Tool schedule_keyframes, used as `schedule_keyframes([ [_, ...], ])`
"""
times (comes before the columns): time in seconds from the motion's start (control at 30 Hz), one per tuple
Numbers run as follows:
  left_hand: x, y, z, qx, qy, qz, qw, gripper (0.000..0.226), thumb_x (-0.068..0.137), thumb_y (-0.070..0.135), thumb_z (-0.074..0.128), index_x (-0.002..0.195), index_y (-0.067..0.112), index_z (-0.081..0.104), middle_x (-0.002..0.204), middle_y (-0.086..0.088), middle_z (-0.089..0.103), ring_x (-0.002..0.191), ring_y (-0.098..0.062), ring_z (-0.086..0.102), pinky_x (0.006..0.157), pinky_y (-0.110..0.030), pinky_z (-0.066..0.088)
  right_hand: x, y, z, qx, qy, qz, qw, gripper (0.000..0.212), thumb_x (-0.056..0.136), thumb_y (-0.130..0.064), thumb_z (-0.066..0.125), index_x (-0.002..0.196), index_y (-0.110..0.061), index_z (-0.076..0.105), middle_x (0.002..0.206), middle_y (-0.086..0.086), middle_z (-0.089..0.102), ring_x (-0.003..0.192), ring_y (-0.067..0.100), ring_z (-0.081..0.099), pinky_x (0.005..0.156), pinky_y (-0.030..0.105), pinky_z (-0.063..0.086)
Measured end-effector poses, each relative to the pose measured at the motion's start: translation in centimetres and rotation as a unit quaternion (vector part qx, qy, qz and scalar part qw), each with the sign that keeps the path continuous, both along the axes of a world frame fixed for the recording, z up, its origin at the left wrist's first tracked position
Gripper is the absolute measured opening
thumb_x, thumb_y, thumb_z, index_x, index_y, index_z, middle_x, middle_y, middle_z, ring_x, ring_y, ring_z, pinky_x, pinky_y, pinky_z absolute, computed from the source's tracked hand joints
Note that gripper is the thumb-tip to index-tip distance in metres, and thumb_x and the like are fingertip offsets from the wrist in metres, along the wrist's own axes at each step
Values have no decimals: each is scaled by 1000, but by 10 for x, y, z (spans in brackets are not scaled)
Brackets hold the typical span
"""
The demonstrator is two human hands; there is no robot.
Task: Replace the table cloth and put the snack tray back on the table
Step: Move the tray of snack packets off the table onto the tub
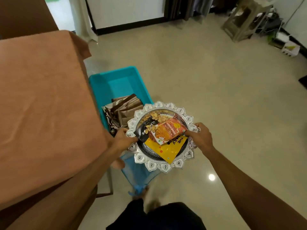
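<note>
Pinching opposite rims, left hand (123, 138) and right hand (200, 136) hold the stiff snack tray (163, 166); loose packets (166, 149) probably slide.

Left hand (123, 138), right hand (200, 136) (fingers (190, 133) curled)

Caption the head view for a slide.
Left hand and right hand hold the silver snack tray beside the orange tablecloth, near a turquoise tub.

table cloth (41, 97): cut by left edge | blue bin (116, 73): partly behind snack tray (164, 167)
</note>
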State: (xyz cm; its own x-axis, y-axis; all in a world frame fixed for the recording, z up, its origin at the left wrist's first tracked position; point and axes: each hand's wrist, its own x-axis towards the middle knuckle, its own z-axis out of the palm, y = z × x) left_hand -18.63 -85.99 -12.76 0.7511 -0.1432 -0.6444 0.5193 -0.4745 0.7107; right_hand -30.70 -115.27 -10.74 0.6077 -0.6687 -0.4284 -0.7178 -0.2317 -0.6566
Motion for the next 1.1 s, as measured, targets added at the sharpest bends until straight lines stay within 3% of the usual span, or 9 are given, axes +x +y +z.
schedule_keyframes([
  [0.2, 35, -39, -8, 4, -15, 60, 998, 48, 75, 4, 81, 110, 12, 49, 100, -7, 64, 75, -13, 63, 57, -24, 50, 70, -56, -20, -1, -15, 68, 998, 60, 61, -45, 87, 110, -24, 59, 108, 1, 62, 87, 27, 67, 59, 50, 61],
  [0.27, 46, -61, -14, 16, -19, 87, 996, 48, 77, 5, 81, 111, 12, 49, 99, -5, 63, 75, -11, 63, 52, -20, 48, 99, -85, -31, 8, -20, 105, 994, 57, 65, -40, 88, 112, -20, 61, 108, 3, 64, 83, 21, 66, 58, 44, 60],
  [0.33, 52, -82, -17, 27, -22, 113, 993, 48, 77, 6, 81, 111, 13, 49, 104, -6, 62, 77, -12, 63, 48, -16, 46, 124, -110, -41, 13, -24, 126, 992, 63, 64, -43, 88, 115, -17, 63, 110, 2, 66, 91, 22, 66, 68, 40, 58],
  [0.4, 59, -111, -19, 38, -11, 148, 988, 48, 77, 5, 81, 112, 12, 50, 108, -7, 60, 80, -14, 64, 46, -15, 46, 151, -140, -46, 26, -20, 157, 987, 69, 57, -52, 86, 114, -20, 64, 109, -2, 67, 98, 23, 65, 80, 44, 57],
  [0.5, 66, -154, -22, 57, 0, 197, 979, 50, 77, 5, 81, 115, 10, 50, 107, -9, 62, 80, -15, 63, 49, -19, 47, 186, -181, -47, 48, -12, 188, 981, 78, 47, -61, 79, 112, -23, 64, 106, -4, 67, 96, 21, 65, 79, 47, 58],
  [0.7, 90, -229, -26, 33, 13, 280, 959, 51, 74, 6, 84, 112, 11, 51, 109, -10, 64, 89, -21, 64, 64, -32, 53, 265, -249, -42, 55, -4, 256, 965, 72, 50, -52, 77, 113, -21, 65, 106, -4, 68, 97, 21, 65, 82, 42, 55],
  [0.9, 134, -266, -25, 6, -7, 361, 933, 46, 77, 2, 80, 111, 11, 51, 95, -2, 63, 74, -9, 58, 54, -20, 44, 359, -268, -39, 59, -16, 301, 952, 78, 47, -51, 76, 116, -17, 65, 112, -1, 68, 103, 23, 64, 90, 43, 53],
  [1.03, 173, -253, -30, -23, -10, 417, 909, 47, 74, 2, 83, 110, 12, 54, 102, -8, 68, 85, -20, 66, 65, -31, 52, 425, -244, -34, 65, -22, 334, 940, 55, 62, -31, 84, 112, -18, 64, 108, -2, 67, 101, 23, 64, 88, 39, 52],
  [1.1, 201, -234, -37, -38, -9, 442, 896, 47, 73, 3, 83, 108, 15, 55, 107, -9, 69, 90, -23, 68, 70, -37, 55, 465, -224, -34, 67, -30, 359, 931, 60, 61, -34, 83, 116, -17, 65, 110, -1, 68, 102, 21, 64, 89, 39, 53],
])
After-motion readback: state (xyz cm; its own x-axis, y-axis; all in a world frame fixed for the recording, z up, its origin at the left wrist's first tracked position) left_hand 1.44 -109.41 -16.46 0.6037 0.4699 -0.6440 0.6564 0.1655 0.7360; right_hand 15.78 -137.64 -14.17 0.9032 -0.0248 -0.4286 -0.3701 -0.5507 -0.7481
